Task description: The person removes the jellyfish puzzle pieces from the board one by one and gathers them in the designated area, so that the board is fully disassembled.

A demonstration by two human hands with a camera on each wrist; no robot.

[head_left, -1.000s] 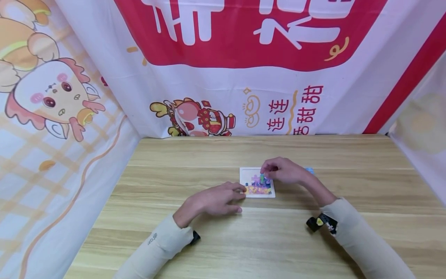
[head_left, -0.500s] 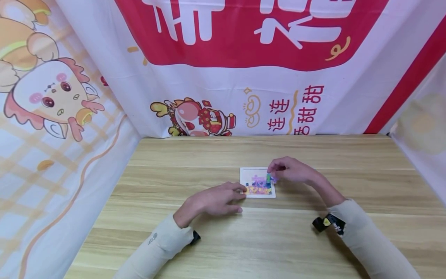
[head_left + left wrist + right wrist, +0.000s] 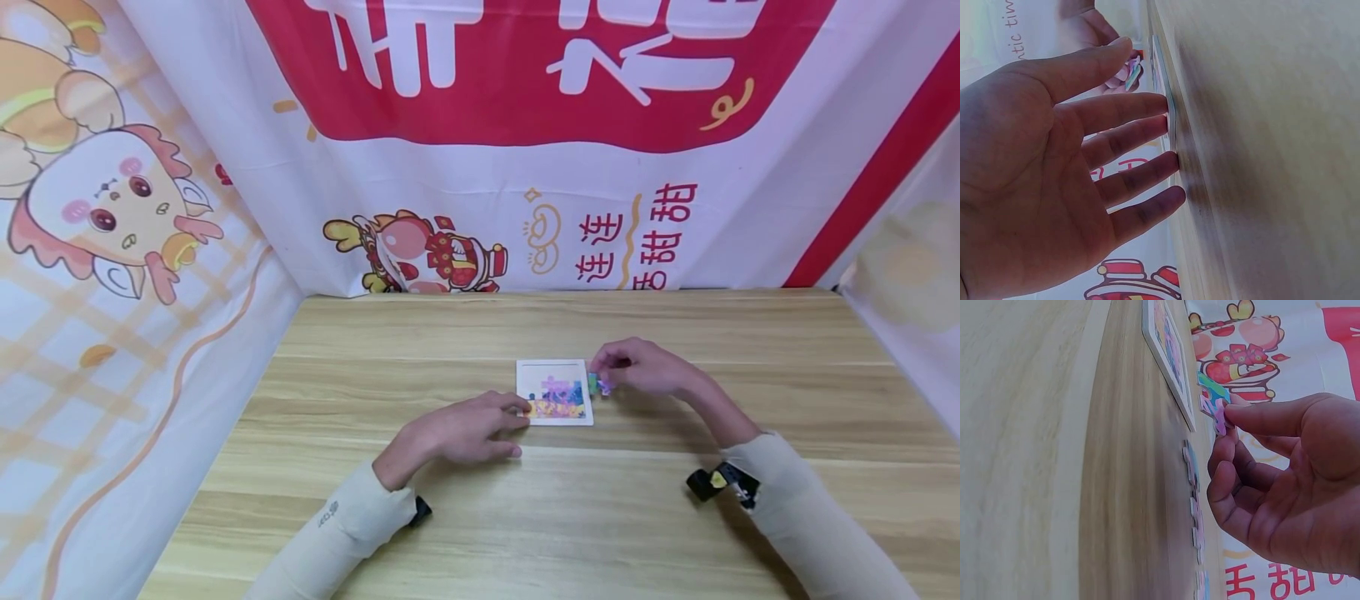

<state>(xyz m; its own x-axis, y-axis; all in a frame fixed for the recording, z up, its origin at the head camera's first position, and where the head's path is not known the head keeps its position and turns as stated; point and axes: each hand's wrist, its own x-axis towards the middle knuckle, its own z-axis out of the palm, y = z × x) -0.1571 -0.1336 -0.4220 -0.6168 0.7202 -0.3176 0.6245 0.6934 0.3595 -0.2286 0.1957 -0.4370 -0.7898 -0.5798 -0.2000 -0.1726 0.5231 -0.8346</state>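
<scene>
A white-bordered jigsaw puzzle board lies flat on the table, with joined pink, yellow and blue pieces across its lower part. My left hand rests at the board's left edge; in the left wrist view its fingers are spread and nearly straight, with fingertips at the rim. Just off the board's right side, my right hand pinches a green, blue and pink jigsaw piece between thumb and forefinger. In the right wrist view that piece is tilted and raised off the table.
Several loose jigsaw pieces lie in a row on the table under my right hand, mostly hidden in the head view. The wooden table ends at a printed cloth at the back, with another cloth along the left.
My right hand has moved right, carrying the jigsaw piece from over the board to just beyond its right edge. The left hand has stayed in place.
</scene>
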